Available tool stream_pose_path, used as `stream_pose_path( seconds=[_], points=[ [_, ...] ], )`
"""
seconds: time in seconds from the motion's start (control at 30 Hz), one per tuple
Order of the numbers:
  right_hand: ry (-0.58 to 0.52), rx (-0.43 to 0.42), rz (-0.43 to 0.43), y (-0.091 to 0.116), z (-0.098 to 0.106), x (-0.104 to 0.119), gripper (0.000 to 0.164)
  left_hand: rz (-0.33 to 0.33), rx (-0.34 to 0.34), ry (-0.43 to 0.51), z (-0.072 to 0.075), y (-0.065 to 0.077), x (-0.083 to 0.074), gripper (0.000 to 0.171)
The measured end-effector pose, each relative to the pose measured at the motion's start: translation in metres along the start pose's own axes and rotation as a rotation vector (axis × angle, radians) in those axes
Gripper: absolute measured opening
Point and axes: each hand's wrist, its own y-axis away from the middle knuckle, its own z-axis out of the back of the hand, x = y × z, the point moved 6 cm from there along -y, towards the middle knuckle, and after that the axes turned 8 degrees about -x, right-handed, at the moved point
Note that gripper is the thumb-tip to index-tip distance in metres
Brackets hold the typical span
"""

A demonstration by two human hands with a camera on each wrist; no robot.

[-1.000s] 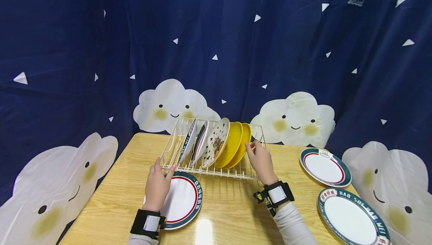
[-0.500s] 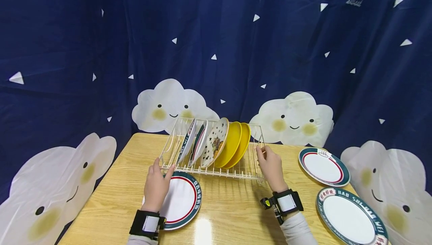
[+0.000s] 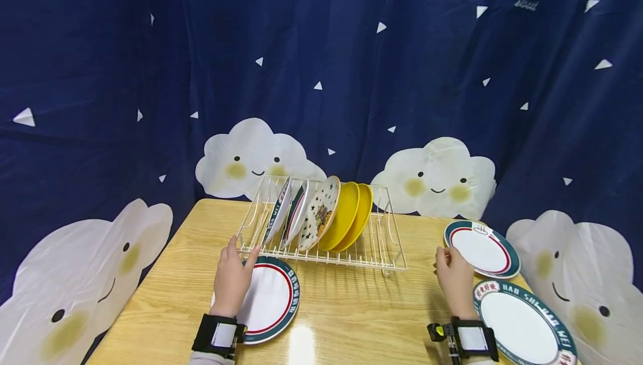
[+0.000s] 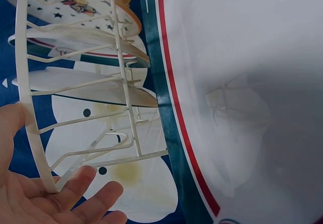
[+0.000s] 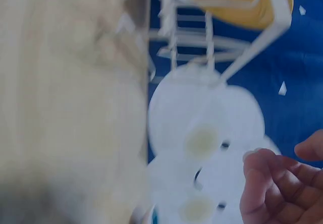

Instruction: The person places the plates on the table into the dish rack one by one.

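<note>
My left hand holds the front left corner of a white wire dish rack; in the left wrist view its thumb and fingers lie about the wire frame. Standing on edge in the rack are two green-rimmed white plates, a star-patterned plate and two yellow plates. My right hand is empty, its fingers loosely bent, over the table beside the round green-rimmed plate on the right. Below the left hand lies another green-rimmed plate, partly covered by it.
An oval green-rimmed plate lies at the table's right edge, close to my right wrist. The wooden table ends at a dark blue curtain with white clouds behind the rack.
My right hand has moved from the rack's right end, by the yellow plates, rightward and nearer to me, beside the round plate. The left hand has stayed on the rack.
</note>
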Motion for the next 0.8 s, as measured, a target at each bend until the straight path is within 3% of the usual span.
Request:
stream_pose_path(
  seconds=[0.37, 0.6, 0.8],
  points=[
    [0.204, 0.016, -0.191, 0.026, 0.054, -0.087, 0.033, 0.004, -0.003, -0.003, -0.001, 0.001, 0.001, 0.078],
    [0.266, 0.035, -0.325, 0.041, 0.079, -0.128, 0.039, -0.009, -0.014, -0.006, 0.001, -0.002, 0.000, 0.077],
    [0.384, 0.078, -0.576, 0.046, 0.106, -0.163, 0.047, -0.009, -0.011, 0.009, 0.001, -0.002, 0.002, 0.079]
  ],
)
